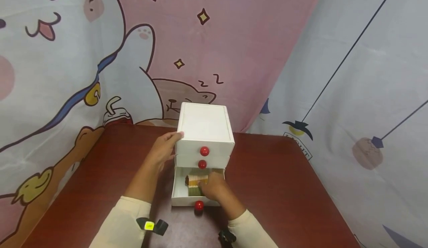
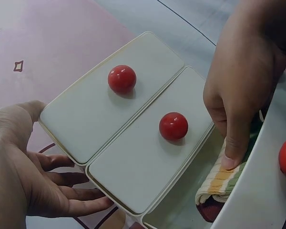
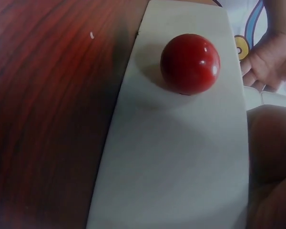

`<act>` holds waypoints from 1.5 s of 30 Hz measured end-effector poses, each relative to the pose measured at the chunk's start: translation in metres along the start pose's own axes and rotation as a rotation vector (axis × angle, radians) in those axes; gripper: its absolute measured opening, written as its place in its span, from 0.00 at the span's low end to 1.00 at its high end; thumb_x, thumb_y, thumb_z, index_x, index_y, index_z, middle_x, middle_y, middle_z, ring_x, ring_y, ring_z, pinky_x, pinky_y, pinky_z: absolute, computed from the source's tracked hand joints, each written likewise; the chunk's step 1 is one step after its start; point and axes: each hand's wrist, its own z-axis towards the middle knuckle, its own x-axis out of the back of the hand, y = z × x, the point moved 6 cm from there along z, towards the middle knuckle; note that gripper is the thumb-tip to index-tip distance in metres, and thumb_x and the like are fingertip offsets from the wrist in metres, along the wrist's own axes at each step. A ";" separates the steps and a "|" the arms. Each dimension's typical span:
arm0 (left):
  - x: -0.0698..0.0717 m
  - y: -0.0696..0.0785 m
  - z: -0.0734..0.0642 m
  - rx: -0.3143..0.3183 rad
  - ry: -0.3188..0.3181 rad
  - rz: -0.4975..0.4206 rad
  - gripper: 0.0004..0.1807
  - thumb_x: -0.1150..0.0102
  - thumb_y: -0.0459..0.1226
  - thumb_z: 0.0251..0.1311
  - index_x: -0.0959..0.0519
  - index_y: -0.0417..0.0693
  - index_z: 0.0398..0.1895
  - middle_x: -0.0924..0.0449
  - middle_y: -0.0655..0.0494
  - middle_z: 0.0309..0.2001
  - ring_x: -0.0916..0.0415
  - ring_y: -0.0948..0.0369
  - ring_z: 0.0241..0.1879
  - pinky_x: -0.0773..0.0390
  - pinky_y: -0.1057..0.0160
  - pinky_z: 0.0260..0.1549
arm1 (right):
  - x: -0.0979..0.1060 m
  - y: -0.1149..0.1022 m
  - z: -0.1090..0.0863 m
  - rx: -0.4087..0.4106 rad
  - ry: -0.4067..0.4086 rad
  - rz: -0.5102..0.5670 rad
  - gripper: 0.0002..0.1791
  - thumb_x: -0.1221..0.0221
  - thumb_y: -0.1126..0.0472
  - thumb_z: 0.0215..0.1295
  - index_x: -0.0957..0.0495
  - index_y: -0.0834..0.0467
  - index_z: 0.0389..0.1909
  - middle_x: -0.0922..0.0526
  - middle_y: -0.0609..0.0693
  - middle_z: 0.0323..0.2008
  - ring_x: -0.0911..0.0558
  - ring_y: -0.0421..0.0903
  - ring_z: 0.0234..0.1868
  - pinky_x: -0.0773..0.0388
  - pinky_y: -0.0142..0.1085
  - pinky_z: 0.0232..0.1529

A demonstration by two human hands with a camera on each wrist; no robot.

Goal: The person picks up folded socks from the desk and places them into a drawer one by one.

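Observation:
A small white drawer cabinet (image 1: 205,123) with red ball knobs stands on the table. Its bottom drawer (image 1: 180,201) is pulled out, while the upper two are closed. Inside lies a folded, striped knitted cloth (image 1: 194,183) in cream, yellow, green and dark red. My right hand (image 1: 214,186) reaches in and grips the cloth, its thumb (image 2: 231,155) across the stripes and the other fingers mostly hidden. At the cabinet's left side, my left hand (image 1: 164,147) rests with thumb at the top edge and fingers (image 2: 71,191) extended along the side.
The dark red-brown wooden table (image 1: 267,181) extends on both sides of the cabinet. Behind it hangs a cartoon-printed cloth backdrop (image 1: 240,47). The drawer's red knob (image 3: 189,64) juts out from its front, below my right hand.

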 end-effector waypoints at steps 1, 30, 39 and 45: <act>0.000 0.000 0.000 -0.001 -0.001 0.002 0.35 0.42 0.56 0.79 0.28 0.43 0.78 0.28 0.37 0.76 0.32 0.41 0.80 0.30 0.33 0.77 | 0.001 -0.001 -0.001 -0.003 0.006 -0.008 0.21 0.32 0.54 0.69 0.19 0.72 0.34 0.20 0.60 0.31 0.25 0.53 0.30 0.23 0.45 0.32; -0.001 0.000 -0.001 -0.005 0.006 0.000 0.36 0.42 0.56 0.79 0.28 0.44 0.78 0.27 0.37 0.75 0.29 0.41 0.76 0.27 0.35 0.76 | 0.033 -0.042 -0.105 0.166 0.436 -0.100 0.19 0.23 0.45 0.63 0.14 0.57 0.39 0.18 0.46 0.32 0.21 0.40 0.30 0.24 0.37 0.29; -0.001 -0.001 0.001 -0.005 0.012 -0.005 0.35 0.42 0.55 0.79 0.29 0.43 0.79 0.26 0.37 0.74 0.27 0.41 0.74 0.28 0.35 0.76 | 0.017 -0.033 -0.107 0.110 0.333 -0.105 0.20 0.23 0.40 0.62 0.17 0.51 0.32 0.27 0.37 0.20 0.26 0.37 0.23 0.34 0.36 0.22; -0.001 0.000 0.001 -0.004 0.006 -0.005 0.35 0.42 0.55 0.79 0.29 0.43 0.79 0.26 0.37 0.74 0.28 0.42 0.75 0.28 0.35 0.76 | 0.007 -0.025 -0.103 0.044 0.219 -0.103 0.24 0.24 0.39 0.62 0.22 0.49 0.21 0.29 0.39 0.17 0.30 0.40 0.21 0.37 0.39 0.22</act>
